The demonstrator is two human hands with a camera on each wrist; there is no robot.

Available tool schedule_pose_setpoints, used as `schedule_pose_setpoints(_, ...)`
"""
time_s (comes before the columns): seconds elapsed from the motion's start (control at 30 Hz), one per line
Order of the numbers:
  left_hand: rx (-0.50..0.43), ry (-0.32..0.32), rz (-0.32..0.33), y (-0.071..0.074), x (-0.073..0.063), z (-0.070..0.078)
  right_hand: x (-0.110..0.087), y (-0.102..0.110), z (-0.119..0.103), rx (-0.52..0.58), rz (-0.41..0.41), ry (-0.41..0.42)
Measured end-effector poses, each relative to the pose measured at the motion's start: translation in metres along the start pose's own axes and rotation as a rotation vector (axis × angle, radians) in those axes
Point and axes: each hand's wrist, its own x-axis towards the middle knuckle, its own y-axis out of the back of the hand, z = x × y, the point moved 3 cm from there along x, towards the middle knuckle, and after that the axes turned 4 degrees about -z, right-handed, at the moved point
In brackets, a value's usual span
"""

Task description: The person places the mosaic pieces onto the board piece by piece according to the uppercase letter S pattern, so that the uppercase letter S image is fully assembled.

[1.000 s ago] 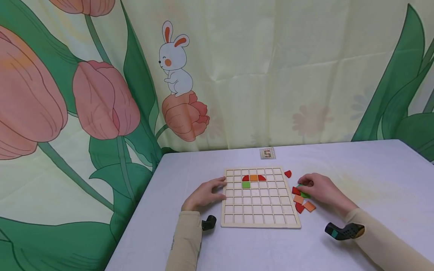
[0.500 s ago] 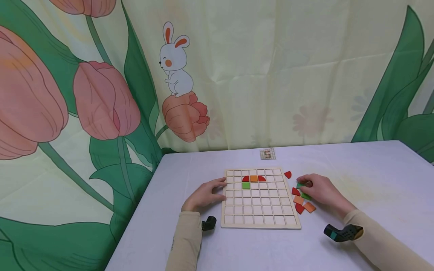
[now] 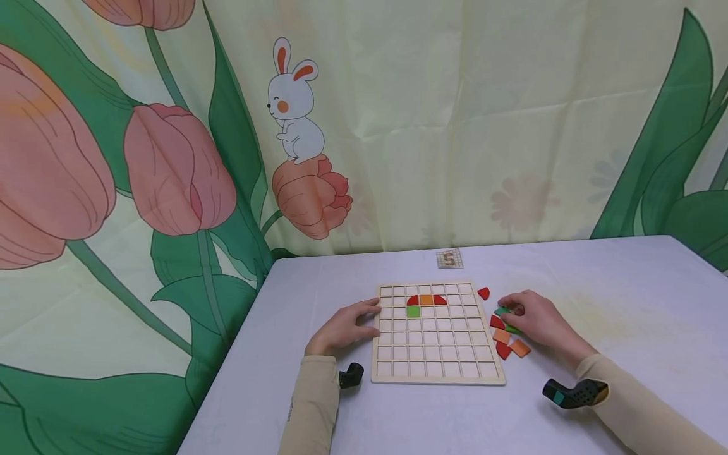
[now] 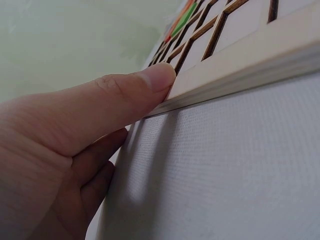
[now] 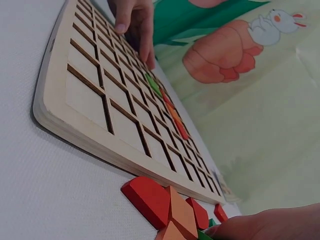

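My left hand [image 3: 341, 325] rests its thumb and fingertips against the left edge of a wooden grid board [image 3: 438, 381]; in the left wrist view the thumb [image 4: 130, 90] presses the rim. On the board, a row of a red tile [image 3: 412, 301], an orange tile [image 3: 426, 300] and another red tile [image 3: 440, 301] sits in the cells. A light green square tile [image 3: 412, 311] lies below the row's left end. Right of the board, my right hand [image 3: 534, 316] pinches a teal tile [image 3: 502, 311] with curled fingers, low over a small pile.
In the pile are red quarter-round tiles [image 3: 503, 350], orange square tiles [image 3: 520, 347] and a green tile [image 3: 513, 329]. A lone red tile [image 3: 483, 293] lies by the board's upper right edge. A small pattern card [image 3: 450, 258] lies behind the board, near the curtain [image 3: 455, 158].
The right hand's fingers have shifted slightly, and more of the teal tile shows beside the fingertips than a second ago. My left hand and the board have stayed put.
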Motion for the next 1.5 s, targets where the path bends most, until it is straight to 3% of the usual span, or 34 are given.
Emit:
schedule_pose_setpoints(0.5, 0.002, -0.005, -0.005, 0.001, 0.0, -0.001, -0.002, -0.001, 0.002, 0.016, 0.048, 0.019)
schedule_pose_setpoints(0.8, 0.003, -0.007, -0.004, 0.0, 0.0, -0.002, -0.004, -0.007, -0.03, 0.093, 0.13, 0.065)
schedule_pose_setpoints(1.2, -0.003, 0.019, 0.004, 0.0, 0.0, -0.002, 0.015, -0.04, -0.084, 0.104, 0.035, 0.251)
schedule_pose_setpoints(1.5, -0.001, 0.013, -0.001, 0.001, 0.0, -0.001, 0.024, -0.074, -0.112, 0.103, -0.062, 0.316)
